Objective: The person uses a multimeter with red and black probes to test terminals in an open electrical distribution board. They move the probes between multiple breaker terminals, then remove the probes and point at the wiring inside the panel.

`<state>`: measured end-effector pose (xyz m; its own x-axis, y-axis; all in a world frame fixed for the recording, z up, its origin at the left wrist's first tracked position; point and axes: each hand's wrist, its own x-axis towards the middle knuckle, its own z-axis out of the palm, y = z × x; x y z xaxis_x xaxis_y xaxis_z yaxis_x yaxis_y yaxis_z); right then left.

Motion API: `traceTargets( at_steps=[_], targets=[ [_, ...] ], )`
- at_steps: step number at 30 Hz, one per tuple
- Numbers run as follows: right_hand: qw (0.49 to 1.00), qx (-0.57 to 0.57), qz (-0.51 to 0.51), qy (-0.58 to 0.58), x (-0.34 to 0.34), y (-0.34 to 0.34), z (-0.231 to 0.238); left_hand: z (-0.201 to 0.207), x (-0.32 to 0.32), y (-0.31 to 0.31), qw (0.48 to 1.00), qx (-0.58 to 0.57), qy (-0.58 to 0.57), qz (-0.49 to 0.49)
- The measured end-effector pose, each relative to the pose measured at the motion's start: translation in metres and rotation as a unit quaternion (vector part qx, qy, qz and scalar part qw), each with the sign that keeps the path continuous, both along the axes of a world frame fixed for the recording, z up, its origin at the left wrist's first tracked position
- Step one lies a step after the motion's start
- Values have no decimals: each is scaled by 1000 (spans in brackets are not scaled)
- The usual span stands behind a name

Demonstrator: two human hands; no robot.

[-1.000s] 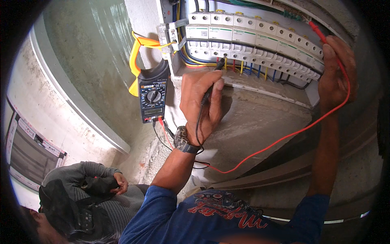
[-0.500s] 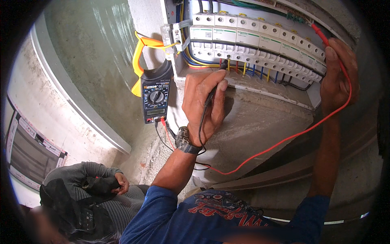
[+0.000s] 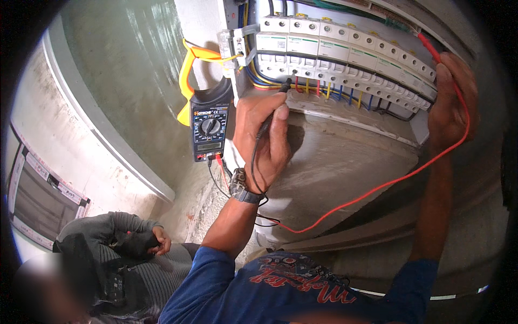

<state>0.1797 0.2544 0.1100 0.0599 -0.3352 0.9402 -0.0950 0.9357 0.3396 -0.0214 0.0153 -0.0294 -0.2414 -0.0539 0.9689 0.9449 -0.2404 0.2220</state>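
My left hand (image 3: 263, 132) is closed around a black test probe (image 3: 286, 85). Its tip points up at the lower screw terminals near the left end of a row of white circuit breakers (image 3: 333, 48); whether it touches metal I cannot tell. At the right end of the row, my right hand (image 3: 454, 102) grips a red test probe (image 3: 429, 47), aimed at the green wires along the box's upper edge. Its red lead (image 3: 372, 186) loops down between my arms. A black clamp meter (image 3: 209, 127) with a yellow-orange jaw hangs at the box's left side, both leads plugged in.
Red, yellow and blue wires (image 3: 328, 90) come out beneath the breakers. Below the box is a rough concrete ledge (image 3: 345, 146). At lower left a person in grey (image 3: 116, 259) is close by, hands together. A framed window (image 3: 46, 189) leans at far left.
My left hand has shifted slightly left, taking the black probe's tip from one lower terminal toward the one left of it. My right hand and the red probe keep nearly the same place.
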Motion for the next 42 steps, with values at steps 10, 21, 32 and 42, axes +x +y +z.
traceTargets(
  at_steps=[10,21,32,42],
  targets=[
    [995,-63,-70,-16,5,-5,-2,7,3,1,999,3,32,18],
    [995,-58,-80,-2,7,-6,0,7,2,2,999,5,39,22],
    [999,12,-40,-3,5,-10,2,6,0,5,999,17,49,17],
    [999,23,-37,-10,7,-5,1,1,-5,-10,999,1,19,26]
  ],
)
